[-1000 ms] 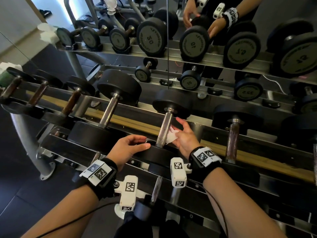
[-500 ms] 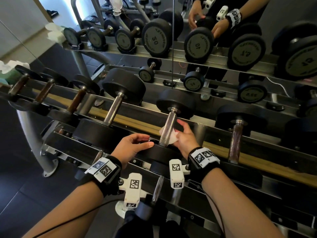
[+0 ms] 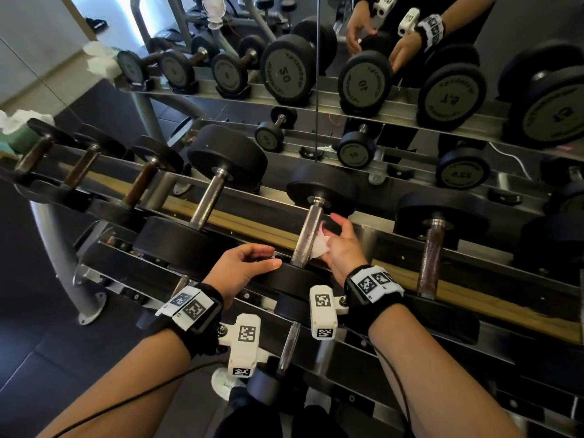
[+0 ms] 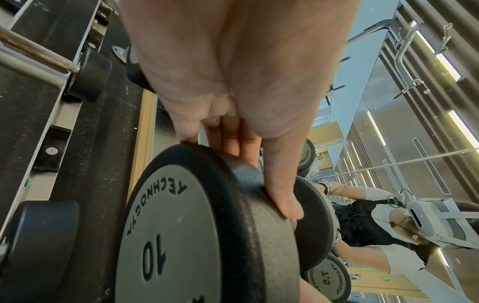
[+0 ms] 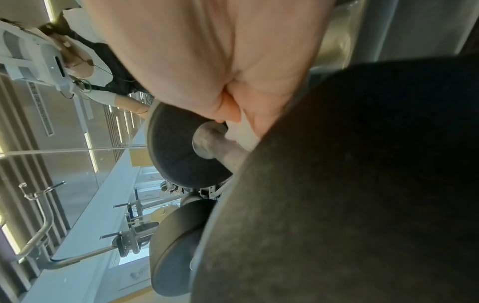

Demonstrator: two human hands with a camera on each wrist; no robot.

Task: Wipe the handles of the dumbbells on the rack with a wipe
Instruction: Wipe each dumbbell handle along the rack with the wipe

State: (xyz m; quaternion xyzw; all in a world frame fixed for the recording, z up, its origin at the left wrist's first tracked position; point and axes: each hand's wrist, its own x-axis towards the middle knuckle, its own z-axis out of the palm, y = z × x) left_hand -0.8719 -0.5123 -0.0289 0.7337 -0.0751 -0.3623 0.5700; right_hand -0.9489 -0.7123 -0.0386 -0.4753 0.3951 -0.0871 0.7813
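Right hand (image 3: 343, 248) pinches a white wipe (image 3: 319, 246) against the right side of a steel dumbbell handle (image 3: 306, 237); fingers curled round the wipe, index tip raised just beside the far weight head (image 3: 322, 188). In the right wrist view the wipe (image 5: 242, 135) sits between palm and handle (image 5: 220, 147), touching the bar near its far end.

Left hand (image 3: 241, 268) rests on the near weight head (image 3: 294, 279) of the same dumbbell, fingers straight and together, laid over the rim, not wrapped round it. Left wrist view: fingers (image 4: 281, 196) lie across the black rim of the head (image 4: 207, 225), whose grey face reads "TECHNOGYM 10".

That dumbbell lies across the top tier of the rack (image 3: 474, 298), handle running away from the person, roughly mid-rack. To its left a larger dumbbell with a steel handle (image 3: 210, 200), then three small ones with brown handles (image 3: 140, 184). To its right one with a dark, rusty-looking handle (image 3: 431, 257).

A mirror (image 3: 379, 74) behind the rack reflects the dumbbell faces and both hands. A green container with white tissue (image 3: 19, 128) stands at the far left end of the rack.
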